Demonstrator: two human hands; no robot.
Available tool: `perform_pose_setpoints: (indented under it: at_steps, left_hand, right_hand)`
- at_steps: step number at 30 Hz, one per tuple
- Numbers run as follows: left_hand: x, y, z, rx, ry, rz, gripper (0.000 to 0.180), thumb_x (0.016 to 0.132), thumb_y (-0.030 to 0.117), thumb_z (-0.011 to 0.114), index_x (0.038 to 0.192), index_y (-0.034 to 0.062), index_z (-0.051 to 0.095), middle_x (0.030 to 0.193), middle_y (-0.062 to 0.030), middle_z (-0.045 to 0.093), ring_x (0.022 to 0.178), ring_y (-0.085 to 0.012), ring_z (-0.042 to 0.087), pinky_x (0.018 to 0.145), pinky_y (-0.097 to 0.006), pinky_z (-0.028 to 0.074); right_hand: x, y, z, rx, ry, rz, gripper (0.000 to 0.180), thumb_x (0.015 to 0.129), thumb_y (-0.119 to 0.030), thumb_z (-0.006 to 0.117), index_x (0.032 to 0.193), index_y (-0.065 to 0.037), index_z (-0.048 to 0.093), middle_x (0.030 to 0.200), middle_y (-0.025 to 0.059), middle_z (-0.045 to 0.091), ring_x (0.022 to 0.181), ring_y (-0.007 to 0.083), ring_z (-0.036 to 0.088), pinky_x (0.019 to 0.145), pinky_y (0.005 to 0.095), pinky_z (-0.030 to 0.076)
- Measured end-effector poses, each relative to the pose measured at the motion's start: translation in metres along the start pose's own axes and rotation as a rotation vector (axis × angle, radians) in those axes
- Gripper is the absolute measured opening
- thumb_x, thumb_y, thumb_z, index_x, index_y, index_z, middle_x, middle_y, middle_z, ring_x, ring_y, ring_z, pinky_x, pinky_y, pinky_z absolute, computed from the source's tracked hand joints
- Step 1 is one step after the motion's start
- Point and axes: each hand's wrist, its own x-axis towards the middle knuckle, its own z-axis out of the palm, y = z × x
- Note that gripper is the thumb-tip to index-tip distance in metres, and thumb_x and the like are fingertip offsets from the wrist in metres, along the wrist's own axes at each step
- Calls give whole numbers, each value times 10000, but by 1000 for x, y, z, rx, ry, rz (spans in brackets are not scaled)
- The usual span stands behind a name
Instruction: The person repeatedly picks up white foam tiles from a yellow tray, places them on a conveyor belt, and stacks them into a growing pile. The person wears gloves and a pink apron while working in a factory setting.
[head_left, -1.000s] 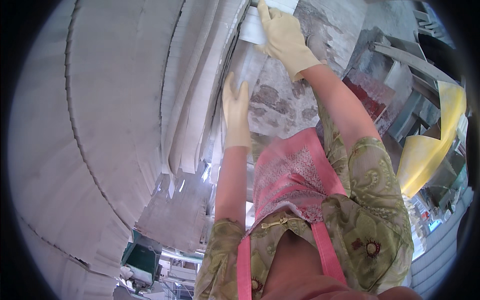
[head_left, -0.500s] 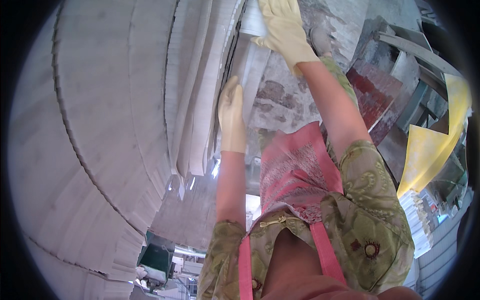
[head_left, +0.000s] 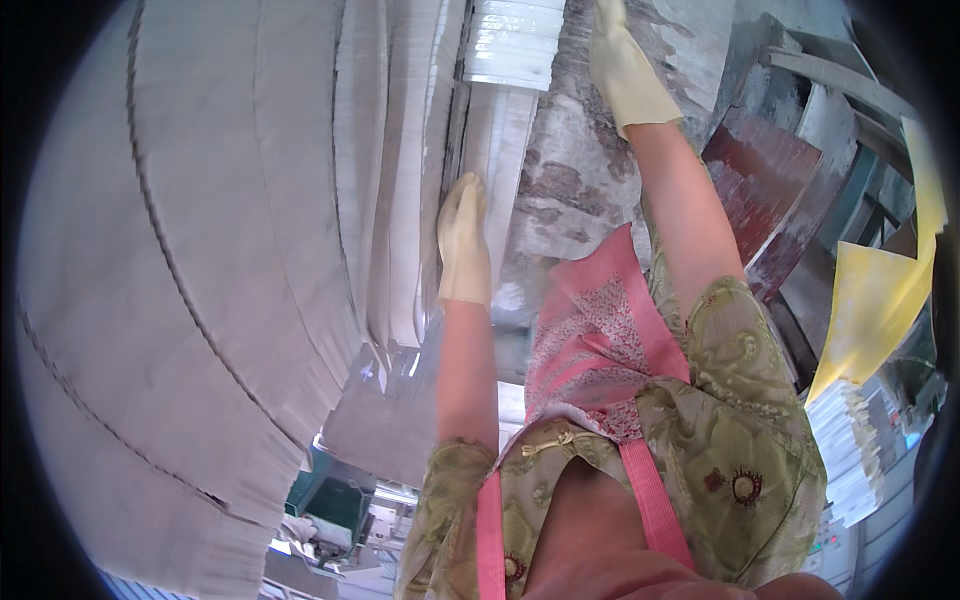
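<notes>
My left hand point(head_left: 463, 238), in a cream rubber glove, rests along the edge of a stack of long pale strips point(head_left: 490, 135), its fingers stretched out and holding nothing visible. My right hand point(head_left: 632, 75) wears a matching glove. It reaches to the top edge of the picture, over the stained grey surface and apart from the strips. Its fingers look stretched out and hold nothing I can see; the tips are partly cut off. Between and beyond my hands lies a glossy white stack point(head_left: 513, 42) with fine ridges, at the far end of the strips.
Tall rows of whitish sheets point(head_left: 230, 200) fill the left side. At the right lean a reddish-brown board point(head_left: 760, 165) and a bent yellow sheet point(head_left: 872, 305). A dark green container point(head_left: 335, 505) stands at the lower left. My pink apron point(head_left: 610, 320) hangs in the middle.
My right hand has moved right, away from the strips, uncovering the glossy white stack. My left hand has stayed nearly in place beside the strips. The view has shifted slightly.
</notes>
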Motion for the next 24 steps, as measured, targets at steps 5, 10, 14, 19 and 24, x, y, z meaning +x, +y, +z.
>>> perform_pose_setpoints:
  at_steps: [5, 10, 14, 19, 24]
  left_hand:
    - [-4, 1, -6, 46, -19, -10, 576, 1041, 299, 579, 1434, -107, 465, 1466, -212, 503, 1404, -267, 465, 1195, -365, 351]
    - [-1, 1, -3, 39, -22, 4, 573, 1045, 304, 573, 1442, -94, 463, 1494, -229, 481, 1415, -304, 460, 1206, -389, 347]
    - [-6, 9, -2, 49, -29, -40, 601, 1047, 337, 562, 1453, -91, 450, 1509, -245, 467, 1428, -326, 447, 1210, -409, 343]
    - [-6, 7, -5, 86, -48, -33, 592, 1047, 327, 566, 1450, -91, 448, 1486, -236, 490, 1427, -299, 446, 1215, -394, 324]
    - [-2, 1, -10, 96, -77, -46, 609, 1042, 338, 575, 1464, -78, 434, 1492, -231, 484, 1434, -306, 435, 1220, -397, 313]
  right_hand:
    - [0, 27, 26, 73, 100, 229, 800, 923, -434, 637, 1502, 42, 358, 1566, 283, 335, 1465, 411, 333, 1211, 495, 260]
    - [3, 33, 72, 5, 80, 208, 792, 926, -433, 634, 1496, 44, 359, 1538, 284, 365, 1441, 415, 359, 1193, 495, 282]
    - [-1, 29, 66, 38, 70, 218, 786, 929, -432, 632, 1491, 44, 360, 1516, 286, 389, 1422, 419, 380, 1178, 496, 300]
    - [-8, 32, 42, 111, 87, 237, 778, 932, -432, 629, 1485, 46, 361, 1489, 287, 418, 1399, 424, 406, 1160, 496, 322]
    - [-38, 28, 33, 112, 106, 271, 770, 936, -431, 626, 1479, 47, 362, 1461, 289, 448, 1375, 428, 432, 1141, 496, 344]
